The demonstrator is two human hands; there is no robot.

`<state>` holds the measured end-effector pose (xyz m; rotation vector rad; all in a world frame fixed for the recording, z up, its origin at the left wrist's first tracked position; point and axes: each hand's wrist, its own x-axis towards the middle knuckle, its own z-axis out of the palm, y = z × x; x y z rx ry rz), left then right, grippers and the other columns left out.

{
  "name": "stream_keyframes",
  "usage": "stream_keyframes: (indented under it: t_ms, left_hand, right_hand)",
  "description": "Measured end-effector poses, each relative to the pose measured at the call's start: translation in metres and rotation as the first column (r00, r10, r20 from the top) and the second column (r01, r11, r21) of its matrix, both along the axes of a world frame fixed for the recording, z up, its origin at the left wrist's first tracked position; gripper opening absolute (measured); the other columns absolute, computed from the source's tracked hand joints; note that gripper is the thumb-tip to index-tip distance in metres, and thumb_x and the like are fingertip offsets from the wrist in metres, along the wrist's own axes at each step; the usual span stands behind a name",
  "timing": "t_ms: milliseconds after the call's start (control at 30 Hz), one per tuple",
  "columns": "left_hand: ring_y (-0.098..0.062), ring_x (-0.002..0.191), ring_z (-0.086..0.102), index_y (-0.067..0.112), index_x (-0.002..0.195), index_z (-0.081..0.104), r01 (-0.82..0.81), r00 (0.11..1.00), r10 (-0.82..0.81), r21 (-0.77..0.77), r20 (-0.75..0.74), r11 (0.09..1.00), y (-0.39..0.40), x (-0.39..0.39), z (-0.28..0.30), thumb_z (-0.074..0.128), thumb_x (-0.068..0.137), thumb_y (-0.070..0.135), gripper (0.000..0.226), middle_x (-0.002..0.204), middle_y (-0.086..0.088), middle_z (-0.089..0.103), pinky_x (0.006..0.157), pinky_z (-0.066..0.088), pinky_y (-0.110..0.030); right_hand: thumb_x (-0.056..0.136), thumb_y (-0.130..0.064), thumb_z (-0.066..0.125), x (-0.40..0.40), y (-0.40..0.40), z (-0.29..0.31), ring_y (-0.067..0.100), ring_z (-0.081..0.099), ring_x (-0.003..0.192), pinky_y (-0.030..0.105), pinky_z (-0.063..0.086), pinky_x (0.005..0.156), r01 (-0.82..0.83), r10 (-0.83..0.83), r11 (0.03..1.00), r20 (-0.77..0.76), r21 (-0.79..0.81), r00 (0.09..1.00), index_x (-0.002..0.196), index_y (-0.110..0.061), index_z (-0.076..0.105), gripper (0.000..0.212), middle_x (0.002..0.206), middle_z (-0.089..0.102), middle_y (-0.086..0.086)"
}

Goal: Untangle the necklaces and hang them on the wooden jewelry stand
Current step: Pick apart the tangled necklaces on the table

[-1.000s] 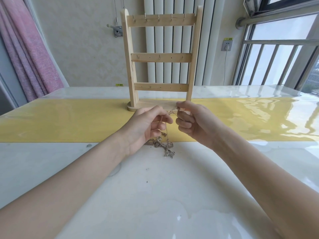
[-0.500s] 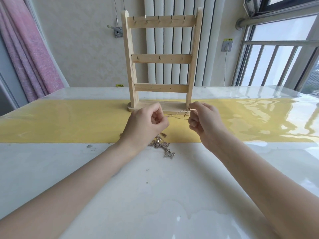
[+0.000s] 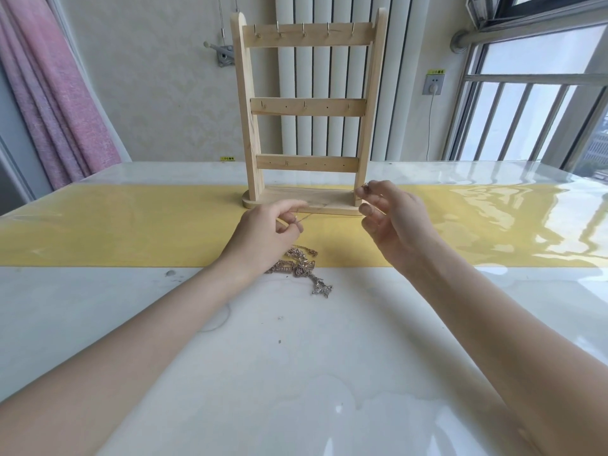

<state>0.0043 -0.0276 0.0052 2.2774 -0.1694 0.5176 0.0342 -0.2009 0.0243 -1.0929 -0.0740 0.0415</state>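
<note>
Here the hands have drawn apart since a second ago, when they met knuckle to knuckle at 12 o'clock of the pile. The left hand (image 3: 263, 230) sits at 9 o'clock of the gap, thumb and forefinger pinching one end of a thin chain (image 3: 316, 214). The right hand (image 3: 391, 222) sits at 3 o'clock, raised a little, its thumb and forefinger pinching the other end near a small clasp or charm; which one cannot be told at this size. Its remaining fingers are loosely spread. The chain now runs nearly taut between the two hands, just in front of the base of the stand (image 3: 304, 108).

This spreading suggests that one necklace has come free, or almost free, of the rest. Whether a strand still trails down into the pile is hidden by the left hand.

The chain is very fine, pale gold, and hard to follow against the yellow runner (image 3: 131, 225). The pile (image 3: 301, 266) lies on the table (image 3: 296, 373) at 6 o'clock of the left hand, straddling the runner's near edge: a knot of silvery and rose-toned links with a spiky pendant at its 5 o'clock end.

The stand is upright at 12 o'clock, three rails with small hooks, all bare. No necklace is hung yet.
</note>
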Motion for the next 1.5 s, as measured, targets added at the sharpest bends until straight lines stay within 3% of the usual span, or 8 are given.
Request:
stream_keyframes:
  t_ms: [133, 333, 500, 667, 867, 1067, 1200, 1500]
  left_hand:
    - [0.005, 0.056, 0.051, 0.024, 0.125, 0.057, -0.004, 1.0, 0.004, -0.002, 0.018, 1.0, 0.0, 0.0, 0.0, 0.051, 0.087, 0.004, 0.044, 0.08, 0.013, 0.062, 0.062, 0.041, -0.012]
    - [-0.007, 0.055, 0.047, 0.023, 0.125, 0.06, -0.132, 0.99, 0.134, -0.049, 0.033, 0.99, 0.006, 0.006, 0.001, 0.051, 0.088, 0.006, 0.041, 0.083, 0.008, 0.062, 0.07, 0.04, -0.025]
    - [-0.02, 0.062, 0.054, 0.021, 0.127, 0.058, -0.176, 0.982, 0.182, -0.085, 0.057, 0.981, 0.009, 0.007, -0.001, 0.045, 0.088, 0.001, 0.046, 0.077, 0.017, 0.056, 0.071, 0.043, -0.028]
    - [0.0, 0.05, 0.047, 0.025, 0.125, 0.059, -0.192, 0.971, 0.204, -0.107, 0.122, 0.976, 0.009, 0.007, -0.001, 0.045, 0.087, 0.0, 0.048, 0.076, 0.016, 0.053, 0.065, 0.035, -0.024]
    - [-0.007, 0.061, 0.049, 0.028, 0.122, 0.062, -0.216, 0.964, 0.234, -0.147, 0.126, 0.965, 0.009, 0.007, -0.001, 0.048, 0.089, 0.006, 0.041, 0.084, 0.004, 0.055, 0.068, 0.038, -0.022]
    - [-0.003, 0.052, 0.044, 0.032, 0.091, 0.072, 0.002, 0.999, -0.011, -0.298, -0.03, 0.955, 0.0, 0.001, 0.004, 0.05, 0.078, 0.027, 0.026, 0.058, 0.014, 0.058, 0.055, 0.037, -0.018]
    - [-0.005, 0.056, 0.043, 0.036, 0.084, 0.07, 0.178, 0.984, -0.176, -0.217, 0.031, 0.96, -0.008, -0.001, 0.0, 0.065, 0.072, 0.035, 0.013, 0.063, 0.012, 0.054, 0.056, 0.037, -0.017]
    - [-0.013, 0.054, 0.028, 0.025, 0.072, 0.07, 0.101, 0.994, -0.088, -0.311, 0.058, 0.945, 0.003, 0.003, 0.004, 0.071, 0.081, 0.013, 0.015, 0.049, 0.012, 0.028, 0.058, 0.026, -0.028]
  right_hand:
    - [0.091, -0.008, 0.049, 0.001, -0.002, 0.0, 0.01, 0.047, 0.047, 0.016, 0.033, 0.04, -0.079, 0.081, 0.995, -0.035, 0.059, 0.996, 0.084, -0.012, 0.048, 0.009, 0.084, 0.07, 0.008]
    - [0.092, -0.012, 0.056, 0.003, -0.002, -0.009, 0.008, 0.051, 0.048, 0.017, 0.039, 0.045, -0.045, 0.045, 0.96, -0.006, -0.277, 0.999, 0.082, -0.016, 0.056, 0.01, 0.086, 0.062, 0.0]
    - [0.092, -0.012, 0.059, 0.003, -0.004, -0.01, 0.008, 0.052, 0.052, 0.016, 0.042, 0.046, -0.08, 0.079, 0.98, -0.014, -0.181, 0.997, 0.078, -0.018, 0.057, 0.015, 0.088, 0.059, -0.001]
    - [0.094, -0.004, 0.053, 0.002, -0.002, -0.008, 0.011, 0.056, 0.05, 0.015, 0.043, 0.043, -0.133, 0.132, 0.991, -0.026, -0.013, 0.991, 0.083, -0.008, 0.056, 0.012, 0.072, 0.068, 0.006]
    - [0.09, 0.002, 0.051, 0.001, 0.004, -0.012, 0.009, 0.052, 0.05, 0.015, 0.038, 0.042, -0.143, 0.141, 0.985, -0.025, -0.097, 0.99, 0.089, -0.006, 0.052, 0.008, 0.078, 0.067, 0.008]
    - [0.091, -0.008, 0.056, -0.004, 0.009, -0.014, 0.01, 0.047, 0.05, 0.016, 0.037, 0.044, -0.245, 0.249, 0.935, -0.017, -0.258, 0.968, 0.082, -0.01, 0.058, 0.009, 0.075, 0.066, 0.004]
    - [0.091, -0.01, 0.057, -0.008, 0.011, -0.013, 0.01, 0.048, 0.051, 0.017, 0.035, 0.047, -0.302, 0.323, 0.899, 0.015, -0.317, 0.946, 0.084, -0.01, 0.056, 0.007, 0.073, 0.06, 0.001]
    - [0.088, -0.01, 0.064, -0.011, 0.013, -0.009, 0.008, 0.05, 0.059, 0.018, 0.04, 0.048, -0.269, 0.295, 0.919, 0.052, -0.289, 0.954, 0.074, -0.015, 0.059, 0.015, 0.084, 0.062, 0.001]
